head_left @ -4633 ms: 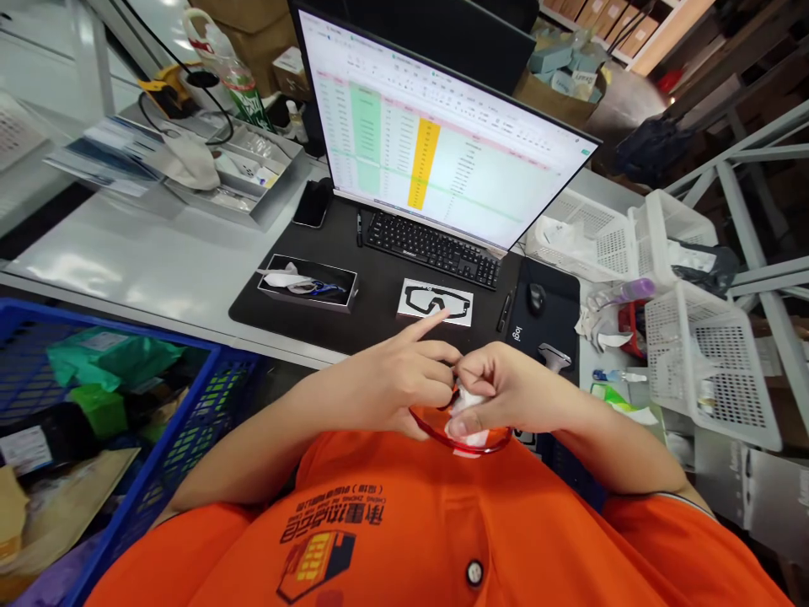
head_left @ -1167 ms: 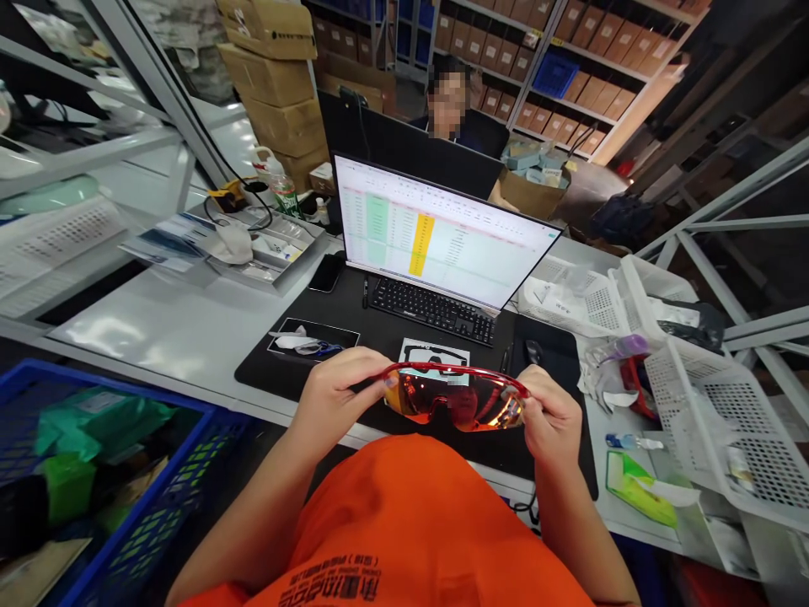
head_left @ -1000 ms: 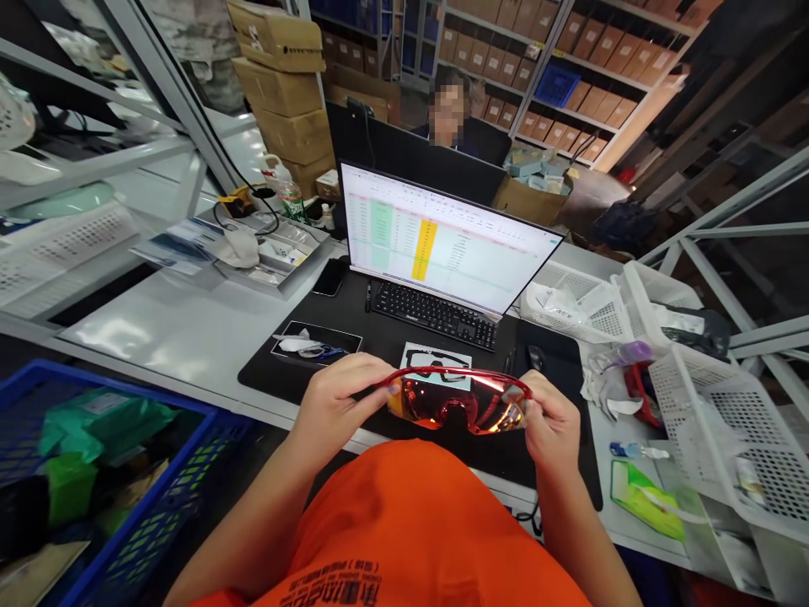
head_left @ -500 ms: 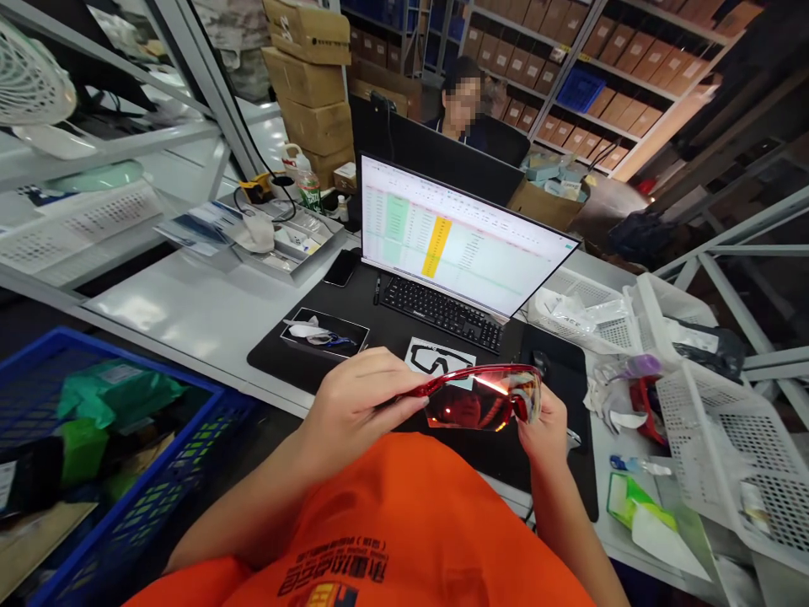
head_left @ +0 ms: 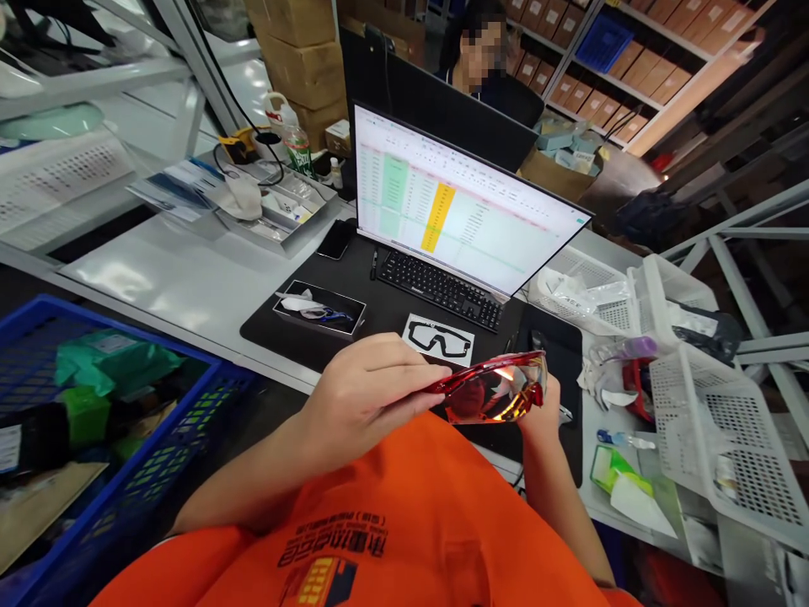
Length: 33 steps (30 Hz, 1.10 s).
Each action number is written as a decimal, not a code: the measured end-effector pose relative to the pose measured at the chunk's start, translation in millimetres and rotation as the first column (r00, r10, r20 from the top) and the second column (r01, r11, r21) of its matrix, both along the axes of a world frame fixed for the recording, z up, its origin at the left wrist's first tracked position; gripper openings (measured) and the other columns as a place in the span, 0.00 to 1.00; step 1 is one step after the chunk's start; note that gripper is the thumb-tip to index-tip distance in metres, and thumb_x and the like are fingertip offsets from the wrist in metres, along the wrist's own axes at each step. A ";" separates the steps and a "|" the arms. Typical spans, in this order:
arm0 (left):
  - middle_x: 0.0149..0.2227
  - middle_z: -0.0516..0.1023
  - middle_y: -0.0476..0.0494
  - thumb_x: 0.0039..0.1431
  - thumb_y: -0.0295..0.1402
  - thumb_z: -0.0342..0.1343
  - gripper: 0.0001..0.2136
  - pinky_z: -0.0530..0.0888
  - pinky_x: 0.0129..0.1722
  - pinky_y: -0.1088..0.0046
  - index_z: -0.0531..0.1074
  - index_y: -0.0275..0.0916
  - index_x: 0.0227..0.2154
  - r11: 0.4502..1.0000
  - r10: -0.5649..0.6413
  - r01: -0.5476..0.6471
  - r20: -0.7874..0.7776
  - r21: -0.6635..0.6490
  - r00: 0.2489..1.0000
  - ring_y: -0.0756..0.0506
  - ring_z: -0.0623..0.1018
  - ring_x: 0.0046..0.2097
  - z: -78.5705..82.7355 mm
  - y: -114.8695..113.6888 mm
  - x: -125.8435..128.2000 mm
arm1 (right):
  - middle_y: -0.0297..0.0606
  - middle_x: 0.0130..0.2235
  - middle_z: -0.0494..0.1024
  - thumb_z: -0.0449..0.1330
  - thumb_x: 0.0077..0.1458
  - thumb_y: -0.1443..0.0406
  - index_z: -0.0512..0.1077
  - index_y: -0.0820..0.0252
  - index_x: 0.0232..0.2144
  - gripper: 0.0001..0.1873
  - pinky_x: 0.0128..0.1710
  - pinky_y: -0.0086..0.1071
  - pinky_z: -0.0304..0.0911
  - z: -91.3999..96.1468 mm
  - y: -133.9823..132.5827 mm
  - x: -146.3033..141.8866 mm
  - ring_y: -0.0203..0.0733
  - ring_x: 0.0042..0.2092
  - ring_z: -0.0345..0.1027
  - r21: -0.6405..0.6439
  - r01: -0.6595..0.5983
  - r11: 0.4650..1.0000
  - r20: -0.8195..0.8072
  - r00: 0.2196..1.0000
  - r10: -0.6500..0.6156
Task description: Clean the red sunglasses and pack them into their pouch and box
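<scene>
Both my hands hold a pair of red-framed sunglasses (head_left: 496, 392) with an orange mirrored lens, level in front of my chest. My left hand (head_left: 363, 392) is closed on the left end of the frame. My right hand (head_left: 538, 411) grips the right end from below and is largely hidden behind the lens. Just beyond the glasses, on the black desk mat (head_left: 379, 308), lies a white card (head_left: 438, 340) printed with a goggle outline. A small black tray (head_left: 319, 307) holding blue glasses and a white cloth sits to the left.
A monitor (head_left: 461, 211) showing a spreadsheet and a keyboard (head_left: 439, 289) stand behind the mat. White baskets (head_left: 708, 405) crowd the right side. A blue crate (head_left: 82, 421) full of packages is at my left. Another person sits behind the monitor.
4.6 s ago my hands were rubbing the lens with a white cloth at my chest. Since then they raised the glasses, and now turn them rightward; the view has tilted down.
</scene>
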<state>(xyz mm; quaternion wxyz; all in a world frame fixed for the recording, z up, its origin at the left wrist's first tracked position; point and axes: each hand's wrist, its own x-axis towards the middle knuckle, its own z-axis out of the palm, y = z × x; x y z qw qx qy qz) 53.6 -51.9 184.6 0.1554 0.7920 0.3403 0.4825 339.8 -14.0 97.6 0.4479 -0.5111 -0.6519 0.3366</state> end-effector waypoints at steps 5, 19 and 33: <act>0.36 0.82 0.45 0.63 0.27 0.59 0.08 0.74 0.37 0.73 0.77 0.37 0.45 1.000 -0.015 0.015 -0.025 0.016 1.000 0.49 0.77 0.36 1.3 -0.3 3.5 | 0.37 0.34 0.82 0.63 0.57 0.56 0.79 0.53 0.32 0.09 0.37 0.38 0.71 3.3 3.1 -9.3 0.46 0.36 0.76 0.011 -0.027 1.000 0.005 1.000 0.027; 0.36 0.82 0.46 0.61 0.24 0.60 0.09 0.74 0.39 0.74 0.77 0.36 0.44 1.000 -0.003 0.003 0.015 -0.010 1.000 0.50 0.77 0.37 -10.9 4.9 -2.3 | 0.35 0.30 0.78 0.59 0.60 0.63 0.79 0.55 0.30 0.10 0.32 0.32 0.65 3.3 -4.6 -8.6 0.41 0.32 0.71 0.100 -0.016 0.995 0.038 0.999 0.013; 0.34 0.83 0.49 0.62 0.26 0.60 0.08 0.74 0.37 0.73 0.78 0.41 0.43 0.998 0.060 -0.060 0.013 -0.033 0.998 0.50 0.78 0.35 -17.9 7.1 -9.4 | 0.35 0.28 0.76 0.56 0.62 0.63 0.78 0.56 0.28 0.13 0.31 0.32 0.62 -2.0 -6.7 -10.5 0.40 0.31 0.68 0.143 -0.020 0.989 0.115 0.993 0.003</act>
